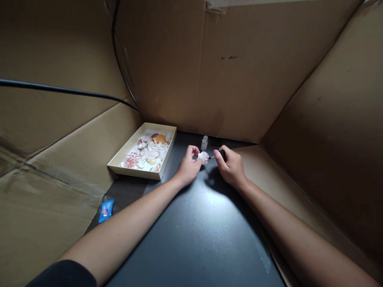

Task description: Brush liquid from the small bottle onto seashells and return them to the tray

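Pinched in my left hand (190, 166) is a small fan-shaped seashell (204, 158), white with reddish-brown markings. My right hand (231, 165) is closed round the dark cap of a small brush (212, 157). The brush tip points left and is at or very near the shell's right edge; I cannot tell whether they touch. Just behind the shell stands a small clear glass bottle (204, 142) with a pale label or contents. Both hands are slightly above the dark table (191, 239).
A shallow cream box (140, 173) at the left holds several seashells (152, 154), white, striped and orange. A blue wrapped packet (106, 210) lies near the table's left edge. Cardboard walls (233, 87) enclose the table, and black cables (66, 90) run along the left side.
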A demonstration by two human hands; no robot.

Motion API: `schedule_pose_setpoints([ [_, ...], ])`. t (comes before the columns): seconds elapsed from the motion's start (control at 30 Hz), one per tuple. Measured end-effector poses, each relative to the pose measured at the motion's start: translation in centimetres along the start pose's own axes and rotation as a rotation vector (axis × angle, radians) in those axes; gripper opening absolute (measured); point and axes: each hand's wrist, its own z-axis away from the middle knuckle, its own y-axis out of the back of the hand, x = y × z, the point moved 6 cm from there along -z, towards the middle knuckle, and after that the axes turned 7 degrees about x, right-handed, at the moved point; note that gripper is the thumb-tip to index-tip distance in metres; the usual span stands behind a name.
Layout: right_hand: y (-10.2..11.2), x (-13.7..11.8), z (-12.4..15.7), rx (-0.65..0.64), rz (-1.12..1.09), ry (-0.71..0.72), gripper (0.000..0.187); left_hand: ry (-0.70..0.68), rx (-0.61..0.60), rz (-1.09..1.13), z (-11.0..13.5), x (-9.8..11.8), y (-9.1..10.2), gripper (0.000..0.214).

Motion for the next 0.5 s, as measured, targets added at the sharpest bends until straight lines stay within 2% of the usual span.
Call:
schedule_pose_setpoints([
  [0.23, -0.17, -0.2, 0.11, -0.015, -0.045, 0.03, 0.033, 0.041, -0.003, -0.014, 0.08, -0.13, -0.02, 0.021],
  [0.37, -0.62, -0.36, 0.29, -0.077, -0.041, 0.042, 0.032, 0.091, -0.004, 0.011, 0.22, -0.34, -0.06, 0.022],
  [0.5, -0.34, -0.28, 0.26, -0.032, -0.088, 0.031, 0.032, 0.107, 0.007, 0.028, 0.27, -0.33, -0.01, 0.024],
])
